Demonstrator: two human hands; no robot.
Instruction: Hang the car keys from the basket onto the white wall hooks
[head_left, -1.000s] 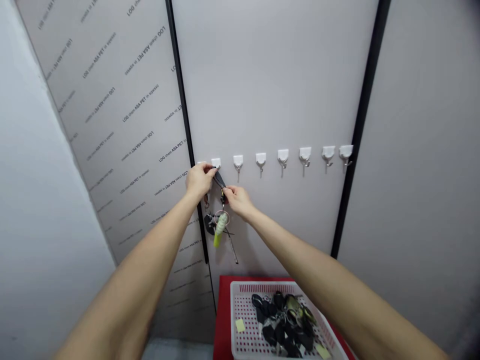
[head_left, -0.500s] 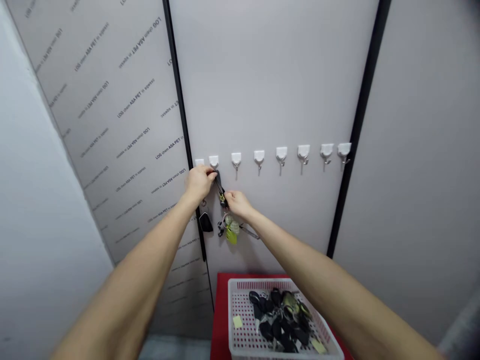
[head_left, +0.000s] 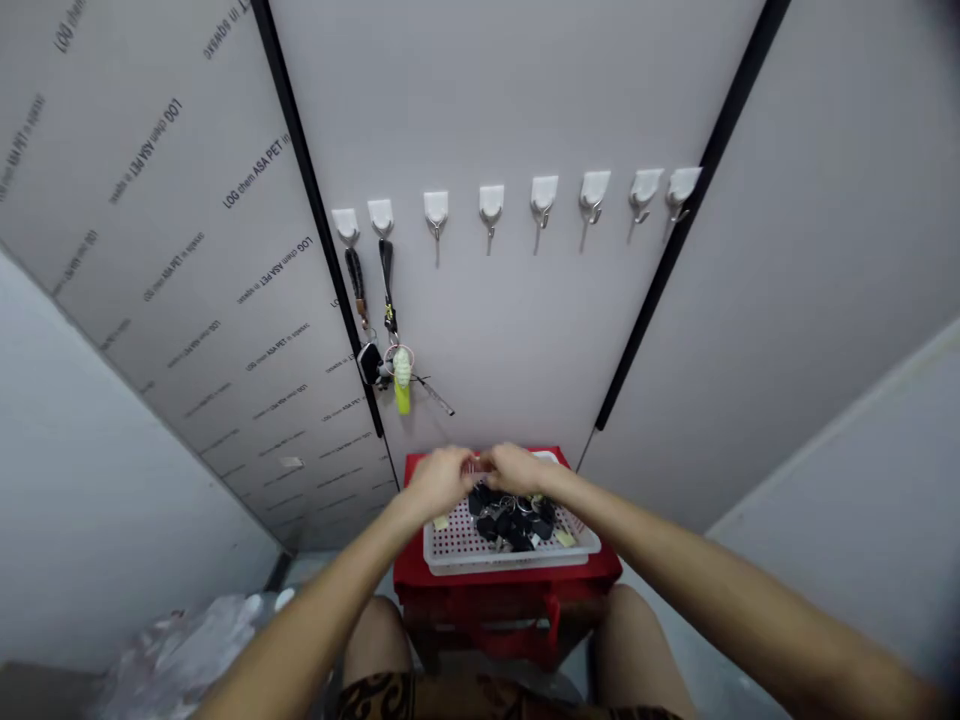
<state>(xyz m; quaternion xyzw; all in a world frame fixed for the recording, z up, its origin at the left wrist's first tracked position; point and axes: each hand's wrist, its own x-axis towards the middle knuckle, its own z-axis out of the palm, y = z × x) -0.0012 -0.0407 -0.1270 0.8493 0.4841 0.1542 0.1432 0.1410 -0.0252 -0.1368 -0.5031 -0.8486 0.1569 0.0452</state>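
My left hand is over the left back part of a white plastic basket, fingers loosely bent and apart, holding nothing I can see. Close beside it, my right hand hovers above the basket's back part, also open. Below both hands, several black key fobs and keys lie in a pile in the basket. On the wall, a key set with a black strap and a yellow-green tag hangs from the second hook. A braided black key strap with a dark fob hangs from the leftmost hook.
Several more white hooks run along the wall to the right. The basket stands on a red-covered stool between my knees. Black strips edge the wall panel. Clear plastic bags lie on the floor at lower left.
Both hands have let go of the black-strapped key set, which now hangs on the second hook. They have moved down to the basket, and the view has tilted lower.
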